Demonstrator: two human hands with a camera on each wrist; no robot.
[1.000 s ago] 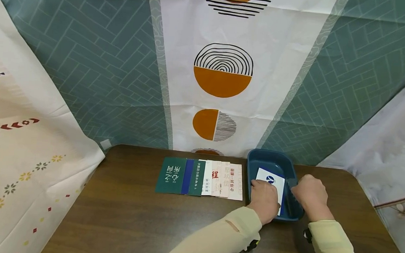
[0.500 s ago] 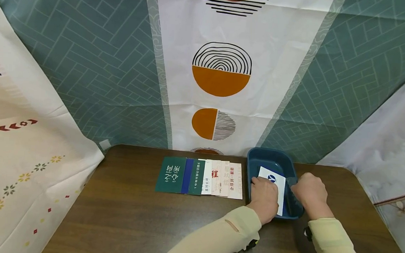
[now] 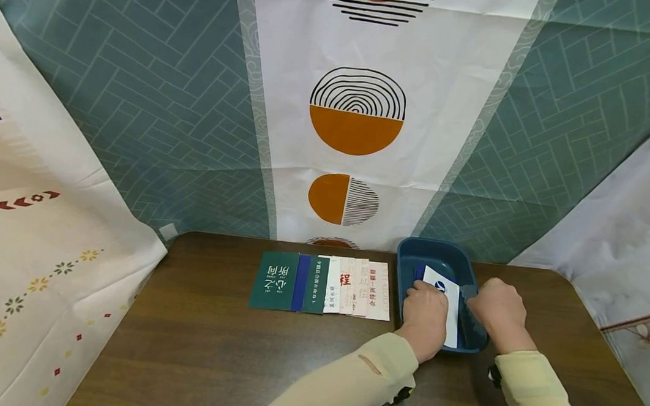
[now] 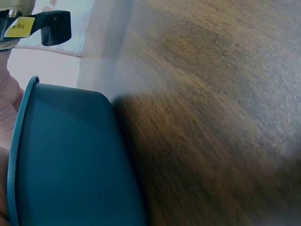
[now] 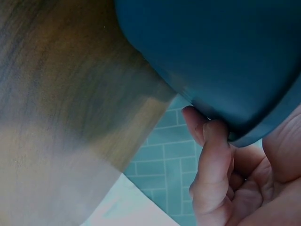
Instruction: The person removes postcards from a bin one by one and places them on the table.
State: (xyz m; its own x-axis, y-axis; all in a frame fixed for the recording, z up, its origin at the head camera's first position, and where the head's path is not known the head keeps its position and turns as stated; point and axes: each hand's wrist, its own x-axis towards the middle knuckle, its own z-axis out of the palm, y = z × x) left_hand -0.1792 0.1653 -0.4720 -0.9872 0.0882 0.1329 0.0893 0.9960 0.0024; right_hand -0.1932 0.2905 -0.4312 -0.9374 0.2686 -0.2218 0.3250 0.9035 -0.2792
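A blue plastic bin stands at the right rear of the table. Inside it lies a white card with a blue round logo, over something blue. My left hand reaches over the bin's near left side with curled fingers at the card; its fingertips are hidden from the head view. In the left wrist view, part of the left hand shows behind the bin's rim. My right hand grips the bin's right edge. The right wrist view shows its curled fingers against the bin's underside.
Left of the bin, several overlapping cards lie in a row: green ones, a blue strip, and pale ones with printed characters. A patterned cloth hangs behind the brown wooden table.
The white card has slid right and turned slightly in the bin, with more of the blue thing at its left showing. Both hands have stayed nearly in place.
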